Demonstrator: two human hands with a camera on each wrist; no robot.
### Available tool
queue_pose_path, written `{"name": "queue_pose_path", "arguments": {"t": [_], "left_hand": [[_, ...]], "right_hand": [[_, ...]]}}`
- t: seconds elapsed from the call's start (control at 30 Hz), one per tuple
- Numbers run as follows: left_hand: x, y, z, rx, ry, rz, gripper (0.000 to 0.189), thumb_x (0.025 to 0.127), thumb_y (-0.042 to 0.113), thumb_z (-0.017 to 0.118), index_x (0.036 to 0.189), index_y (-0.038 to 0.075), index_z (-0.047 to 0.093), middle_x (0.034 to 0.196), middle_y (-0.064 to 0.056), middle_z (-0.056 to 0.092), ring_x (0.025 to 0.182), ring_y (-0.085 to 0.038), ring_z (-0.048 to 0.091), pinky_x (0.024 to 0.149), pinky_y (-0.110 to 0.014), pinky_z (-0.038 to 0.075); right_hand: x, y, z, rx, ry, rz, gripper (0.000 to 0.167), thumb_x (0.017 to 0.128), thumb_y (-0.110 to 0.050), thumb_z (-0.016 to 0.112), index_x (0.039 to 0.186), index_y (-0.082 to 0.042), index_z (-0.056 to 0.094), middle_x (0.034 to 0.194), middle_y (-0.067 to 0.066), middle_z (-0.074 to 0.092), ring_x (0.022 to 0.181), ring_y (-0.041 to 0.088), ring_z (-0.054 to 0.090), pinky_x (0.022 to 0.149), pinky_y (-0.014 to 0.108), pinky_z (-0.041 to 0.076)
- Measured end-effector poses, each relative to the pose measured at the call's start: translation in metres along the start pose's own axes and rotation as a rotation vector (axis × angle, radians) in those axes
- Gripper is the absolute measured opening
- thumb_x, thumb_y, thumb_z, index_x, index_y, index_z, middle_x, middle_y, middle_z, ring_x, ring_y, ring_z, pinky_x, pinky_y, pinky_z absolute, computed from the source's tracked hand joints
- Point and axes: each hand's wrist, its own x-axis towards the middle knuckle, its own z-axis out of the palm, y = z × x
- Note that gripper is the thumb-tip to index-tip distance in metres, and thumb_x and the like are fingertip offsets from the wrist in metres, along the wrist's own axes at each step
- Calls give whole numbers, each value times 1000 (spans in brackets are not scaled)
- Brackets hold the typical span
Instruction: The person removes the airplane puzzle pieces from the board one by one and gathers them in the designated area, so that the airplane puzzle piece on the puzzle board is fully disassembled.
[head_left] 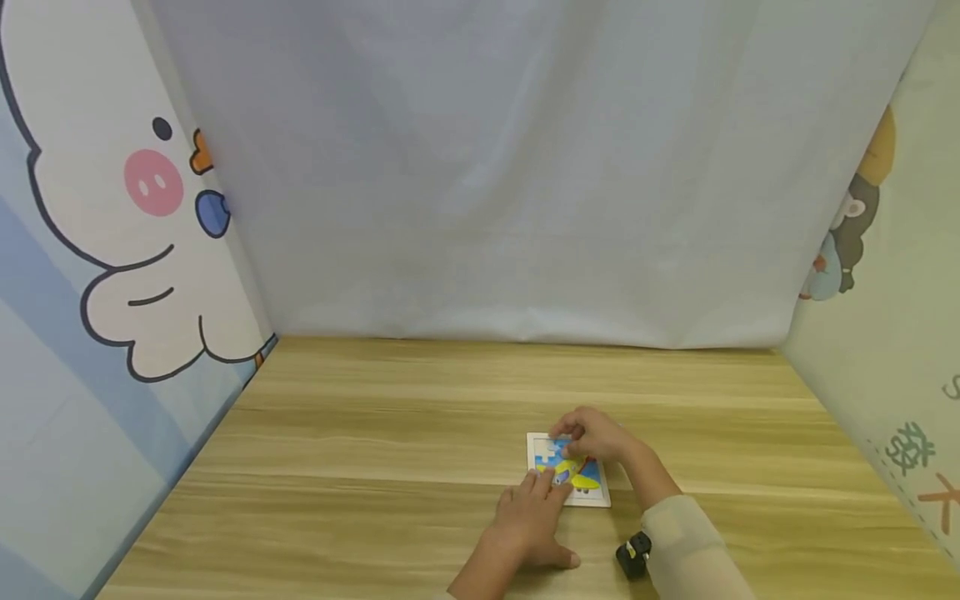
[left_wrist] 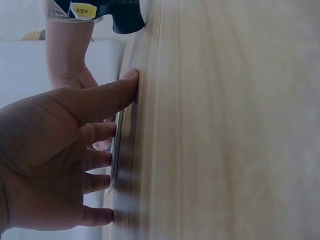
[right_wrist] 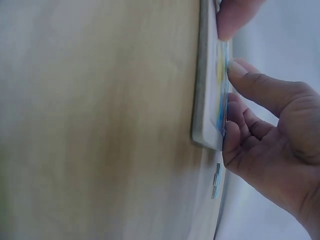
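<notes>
A small jigsaw puzzle (head_left: 592,498) lies flat in a white tray, its picture a yellow plane on blue. Pale backing shows through a gap near its upper left corner. My left hand (head_left: 527,518) rests with fingers spread on the tray's near left side, thumb on the table; the left wrist view shows this hand (left_wrist: 50,155) edge-on. Bent over the top of the puzzle, my right hand (head_left: 596,435) pinches a blue puzzle piece (head_left: 558,447) beside the gap, partly covered by the fingers. In the right wrist view this hand (right_wrist: 275,125) has thumb and curled fingers at the puzzle surface.
A loose puzzle piece (right_wrist: 216,181) lies on the wooden table (head_left: 360,450) just past the tray. A black device (head_left: 633,556) is at the right sleeve (head_left: 693,546). A grey curtain (head_left: 487,183) closes off the back, with printed panels (head_left: 885,333) at both sides.
</notes>
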Motion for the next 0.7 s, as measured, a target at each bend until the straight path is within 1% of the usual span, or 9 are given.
{"name": "queue_pose_path", "arguments": {"t": [0.1, 0.2, 0.3, 0.4, 0.57, 0.63, 0.7], "left_hand": [[1, 0, 0, 9, 0, -1, 87, 65, 52, 78, 139, 20, 43, 148, -8, 29, 133, -31, 26, 99, -55, 30], [2, 0, 1, 12, 2, -1, 87, 65, 52, 78, 138, 20, 44, 148, -8, 29, 133, -30, 26, 99, -54, 31], [2, 0, 2, 21, 5, -1, 88, 65, 53, 78, 138, 21, 43, 148, -7, 29, 133, -30, 27, 98, -54, 31], [3, -1, 2, 35, 5, 0, 88, 65, 54, 78, 139, 21, 43, 148, -7, 29, 133, -29, 27, 98, -54, 32], [4, -1, 3, 31, -6, -3, 88, 65, 54, 77, 139, 21, 43, 148, -7, 29, 133, -30, 27, 98, -54, 32], [3, -1, 2, 26, -11, -4, 88, 65, 54, 77, 139, 21, 42, 148, -7, 29, 134, -30, 26, 98, -54, 31], [3, 0, 2, 20, -17, -5, 88, 66, 54, 77, 139, 21, 42, 148, -7, 29, 134, -30, 26, 99, -54, 31]], "right_hand": [[2, 1, -2, -12, -14, -2, 22, 78, 4, 69, 95, -9, 71, 98, 5, 56, 84, 21, 52, 64, 31, 48], [4, 1, -3, -10, -34, -7, 22, 77, 4, 69, 94, -9, 71, 98, 4, 55, 83, 21, 51, 64, 32, 47], [5, 0, -4, -22, -44, -13, 22, 77, 3, 70, 94, -10, 71, 96, 3, 57, 83, 20, 51, 67, 32, 46], [6, 0, -4, -41, -55, -27, 22, 76, 3, 70, 93, -10, 71, 96, 2, 58, 85, 20, 52, 71, 35, 47], [8, -2, -7, -72, -108, -57, 24, 76, 5, 70, 93, -11, 69, 106, 7, 57, 92, 25, 53, 79, 45, 46], [9, -3, -8, -77, -135, -60, 24, 76, 6, 70, 93, -11, 68, 105, 8, 57, 90, 25, 53, 77, 44, 47], [9, -5, -8, -76, -158, -52, 24, 75, 7, 70, 91, -11, 66, 100, 7, 58, 85, 23, 52, 73, 40, 47]]}}
